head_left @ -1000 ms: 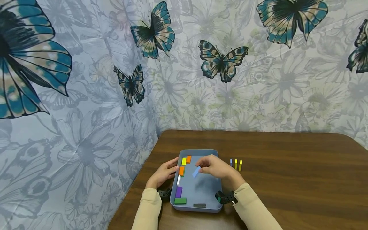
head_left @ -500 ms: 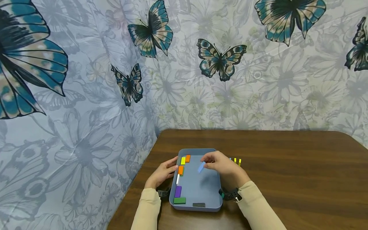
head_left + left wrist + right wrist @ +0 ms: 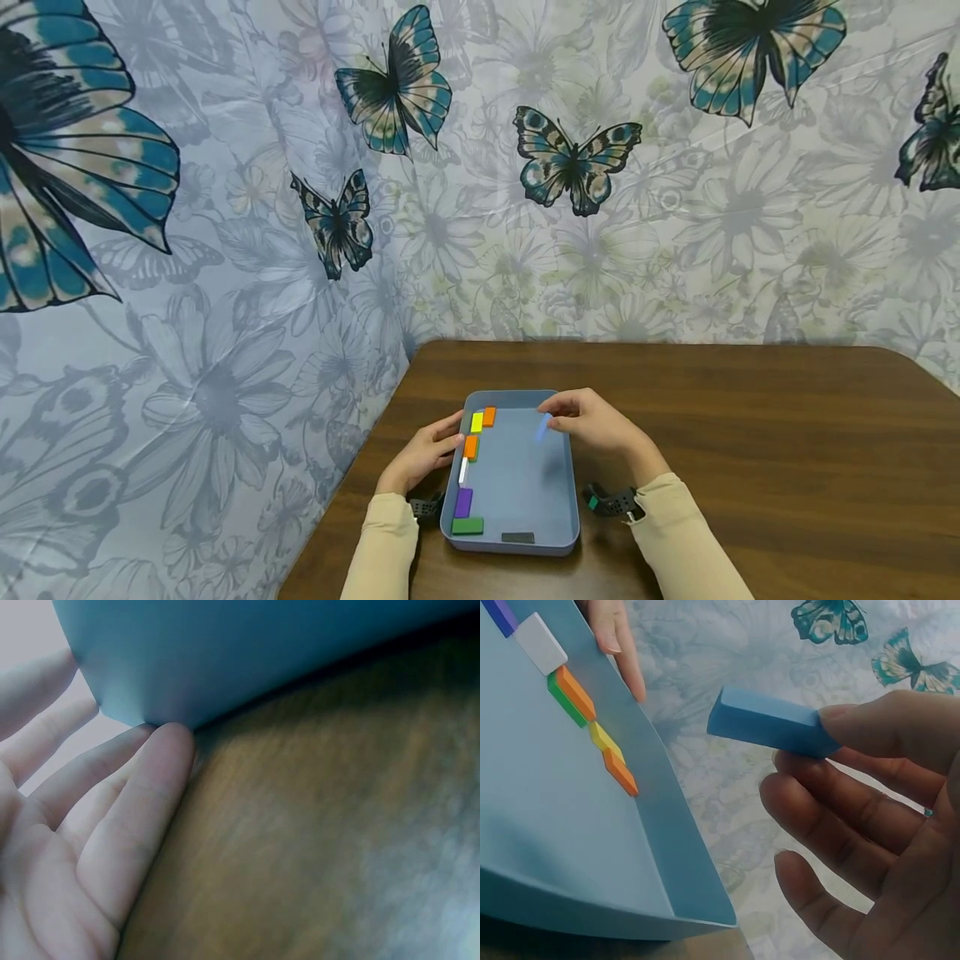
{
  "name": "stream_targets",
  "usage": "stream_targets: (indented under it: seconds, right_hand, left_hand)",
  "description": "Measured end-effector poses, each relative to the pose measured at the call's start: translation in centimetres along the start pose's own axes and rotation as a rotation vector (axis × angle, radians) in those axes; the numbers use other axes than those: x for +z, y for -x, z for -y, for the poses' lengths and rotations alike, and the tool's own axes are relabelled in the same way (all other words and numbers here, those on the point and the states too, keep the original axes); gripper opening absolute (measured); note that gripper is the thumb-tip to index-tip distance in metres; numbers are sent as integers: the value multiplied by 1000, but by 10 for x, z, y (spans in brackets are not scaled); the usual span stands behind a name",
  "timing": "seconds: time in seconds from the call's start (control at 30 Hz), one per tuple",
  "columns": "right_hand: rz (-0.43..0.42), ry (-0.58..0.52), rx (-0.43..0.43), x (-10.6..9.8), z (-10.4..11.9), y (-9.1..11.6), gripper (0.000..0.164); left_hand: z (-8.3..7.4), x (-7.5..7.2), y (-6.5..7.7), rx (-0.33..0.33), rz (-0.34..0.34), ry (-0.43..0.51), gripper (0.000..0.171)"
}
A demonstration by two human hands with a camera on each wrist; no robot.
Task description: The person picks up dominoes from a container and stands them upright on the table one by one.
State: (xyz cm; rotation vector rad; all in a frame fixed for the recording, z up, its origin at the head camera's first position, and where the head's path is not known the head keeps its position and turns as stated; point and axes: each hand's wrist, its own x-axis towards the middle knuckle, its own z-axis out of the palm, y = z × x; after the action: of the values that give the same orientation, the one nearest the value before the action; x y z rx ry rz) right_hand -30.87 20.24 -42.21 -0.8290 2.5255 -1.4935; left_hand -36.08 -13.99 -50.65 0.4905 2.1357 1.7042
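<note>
Between thumb and fingertips my right hand pinches one end of a light blue block, held over the far right part of a blue-grey tray. My left hand lies along the tray's left side with fingers straight, the fingertips touching its outer wall. Along the tray's inner left edge run an orange block, a yellow block, another orange block beside a green one, a white block, a purple block and a green block.
A dark grey block lies at the tray's near edge. The brown wooden table extends far to the right. Behind it hangs a butterfly-printed cloth. A black band circles the right wrist.
My right hand has moved to the right with the light blue block, from the tray's middle toward its right wall, hiding the small blocks beyond. My left hand has stayed at the tray's side.
</note>
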Motion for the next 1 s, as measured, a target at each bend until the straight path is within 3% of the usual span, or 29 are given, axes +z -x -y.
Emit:
stream_targets:
  seconds: [0.3,1.0]
  right_hand:
    - [-76,-37,4,-14,-3,8,25]
    - [-166,6,-15,-37,-6,26,19]
  left_hand:
    - [0,1,0,0,3,2,67]
    - [-1,1,2,7,3,1,65]
